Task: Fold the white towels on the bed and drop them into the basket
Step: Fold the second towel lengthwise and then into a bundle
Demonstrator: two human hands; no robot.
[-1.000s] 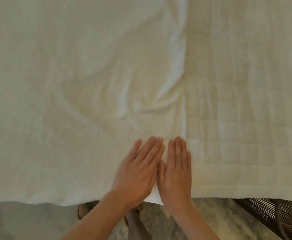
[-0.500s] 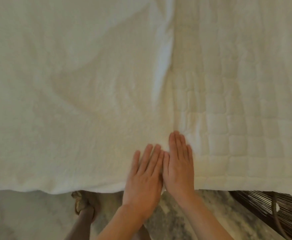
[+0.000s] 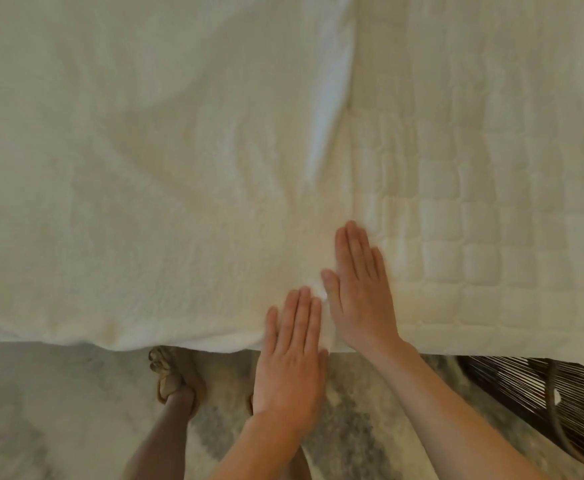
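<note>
Head view: both flat, spread hands, left hand [image 3: 289,358] and right hand [image 3: 361,289], press the wrinkled white towel [image 3: 145,168].

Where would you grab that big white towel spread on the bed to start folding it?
Probably the near right corner of the white towel, where the right hand lies flat beside the left hand. There its right edge meets the hem hanging over the bed side, so fingers could slip under from below and in front. The middle lies flat, offering nothing to pinch.
</note>
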